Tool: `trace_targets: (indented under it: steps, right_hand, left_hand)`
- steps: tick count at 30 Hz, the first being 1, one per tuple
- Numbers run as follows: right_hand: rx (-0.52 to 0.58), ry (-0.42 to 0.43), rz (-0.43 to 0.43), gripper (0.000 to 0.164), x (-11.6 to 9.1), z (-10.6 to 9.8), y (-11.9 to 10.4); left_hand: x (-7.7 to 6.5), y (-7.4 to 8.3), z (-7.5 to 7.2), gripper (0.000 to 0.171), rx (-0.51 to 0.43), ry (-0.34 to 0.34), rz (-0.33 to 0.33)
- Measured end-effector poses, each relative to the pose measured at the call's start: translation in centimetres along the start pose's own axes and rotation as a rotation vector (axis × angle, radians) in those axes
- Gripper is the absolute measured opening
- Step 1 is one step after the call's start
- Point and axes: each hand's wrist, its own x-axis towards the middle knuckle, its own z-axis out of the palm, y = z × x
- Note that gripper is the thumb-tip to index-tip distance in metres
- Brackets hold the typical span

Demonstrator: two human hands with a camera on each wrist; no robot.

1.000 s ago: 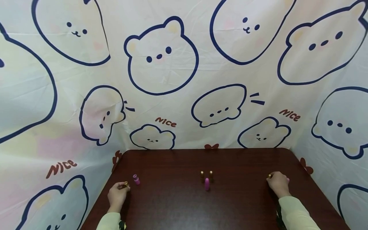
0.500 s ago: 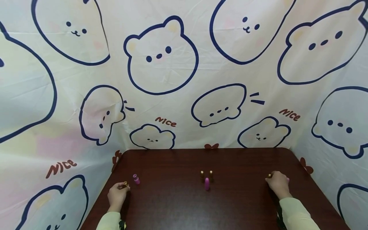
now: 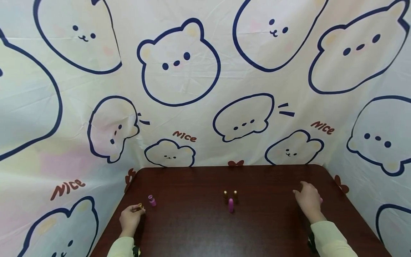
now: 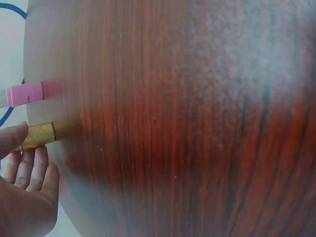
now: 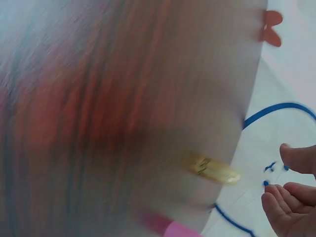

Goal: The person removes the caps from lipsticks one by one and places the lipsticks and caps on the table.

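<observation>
My left hand point(image 3: 130, 219) pinches a short gold lipstick tube point(image 4: 40, 136) between thumb and fingers, upright at the table's left side. Just beyond it stands a pink lipstick tube point(image 3: 152, 201) with a narrower, pale neck. On the right, my right hand point(image 3: 309, 200) has its thumb and fingers parted, with nothing between them. In the right wrist view a gold round-topped lipstick cap point(image 5: 215, 169) stands on the table, apart from the fingertips point(image 5: 285, 149). A pink piece point(image 5: 178, 230) beside it is cut off by the frame; the hand mostly hides both in the head view.
Mid-table, two gold round-topped pieces, left point(image 3: 225, 194) and right point(image 3: 236, 193), stand behind a pink one point(image 3: 231, 205). The dark wooden table point(image 3: 189, 232) ends at a cartoon-printed curtain point(image 3: 179, 82) behind and at both sides.
My right hand has let go of the gold cap, opened its fingers and shifted slightly away from it. The left hand stays in place with the gold tube.
</observation>
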Motion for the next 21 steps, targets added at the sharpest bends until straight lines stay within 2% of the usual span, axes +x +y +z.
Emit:
trace_targets:
  steps: [6,15,21]
  right_hand:
    - [0.084,0.035,-0.101,0.046,-0.1,0.9,-2.1]
    - [0.165,-0.115,-0.159,0.047,-0.5,3.0,-6.0]
    - [0.237,-0.182,-0.222,0.044,-0.8,4.7,-7.9]
  left_hand:
    - [-0.1,0.1,-0.1,0.026,0.002,-0.008,0.001]
    - [0.0,0.3,-0.2,0.027,-0.01,-0.023,-0.024]
    - [0.1,0.1,-0.2,0.025,-0.013,-0.01,-0.025]
